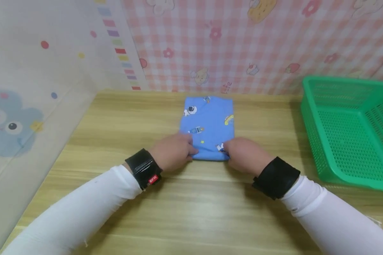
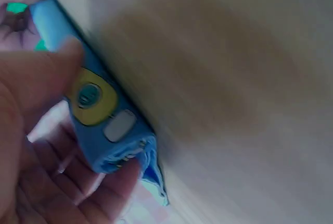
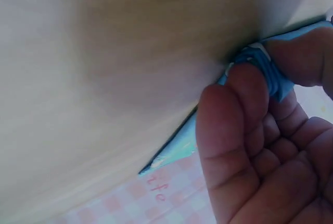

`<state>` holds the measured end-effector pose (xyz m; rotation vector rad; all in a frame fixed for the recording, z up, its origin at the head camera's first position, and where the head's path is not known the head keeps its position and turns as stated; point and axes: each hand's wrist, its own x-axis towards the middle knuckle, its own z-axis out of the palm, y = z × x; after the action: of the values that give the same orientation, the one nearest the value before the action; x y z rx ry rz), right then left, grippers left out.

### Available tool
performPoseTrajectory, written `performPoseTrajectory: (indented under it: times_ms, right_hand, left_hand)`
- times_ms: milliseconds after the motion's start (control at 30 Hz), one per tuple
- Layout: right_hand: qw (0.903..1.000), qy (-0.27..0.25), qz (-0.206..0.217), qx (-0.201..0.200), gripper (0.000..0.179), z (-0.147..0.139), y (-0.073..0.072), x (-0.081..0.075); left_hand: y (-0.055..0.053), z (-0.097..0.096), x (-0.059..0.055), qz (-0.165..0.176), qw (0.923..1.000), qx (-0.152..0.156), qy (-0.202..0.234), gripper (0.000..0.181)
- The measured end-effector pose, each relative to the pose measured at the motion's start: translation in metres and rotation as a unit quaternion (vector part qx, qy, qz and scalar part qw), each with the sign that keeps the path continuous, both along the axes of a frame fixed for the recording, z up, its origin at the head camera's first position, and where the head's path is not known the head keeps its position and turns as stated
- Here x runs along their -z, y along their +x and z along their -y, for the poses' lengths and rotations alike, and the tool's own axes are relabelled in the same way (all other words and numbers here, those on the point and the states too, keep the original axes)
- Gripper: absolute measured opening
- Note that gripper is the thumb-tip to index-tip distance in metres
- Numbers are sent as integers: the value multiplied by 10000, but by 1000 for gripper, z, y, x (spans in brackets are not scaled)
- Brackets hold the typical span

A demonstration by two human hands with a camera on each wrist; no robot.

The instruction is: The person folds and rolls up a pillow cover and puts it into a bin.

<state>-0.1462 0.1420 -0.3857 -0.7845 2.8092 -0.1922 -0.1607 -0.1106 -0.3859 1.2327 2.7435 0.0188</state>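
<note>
A blue cloth (image 1: 210, 120) printed with astronauts, rockets and stars lies folded into a rectangle, its near edge rolled into a thick fold. At the left end of that roll, my left hand (image 1: 173, 152) pinches it, thumb on the outside and a fingertip against the spiral end of the roll (image 2: 106, 130). My right hand (image 1: 247, 156) grips the opposite end of the roll; in the right wrist view, thumb and fingers (image 3: 221, 125) pinch the layered cloth (image 3: 257, 60). The flat part of the cloth extends away toward the wall.
A green plastic basket (image 1: 325, 141) with perforated sides stands at the right on the wood-grain table (image 1: 191, 212). Behind the table is a pink checked wall covering (image 1: 229, 46); a pale wall with a blue cartoon figure (image 1: 9, 124) is at the left.
</note>
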Motion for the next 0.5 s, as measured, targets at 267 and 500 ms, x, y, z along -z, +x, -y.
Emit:
performPoseTrajectory:
  times_ms: [267, 500]
  right_hand:
    - [9981, -487, -2, 368, 12, -17, -1, -1]
    - [9968, -706, 93, 354, 18, -26, -6, 3]
  left_hand:
    - [2, -4, -1, 472, 9945, -841, 413, 34]
    - [1, -4, 1, 744, 9834, -1456, 784, 28]
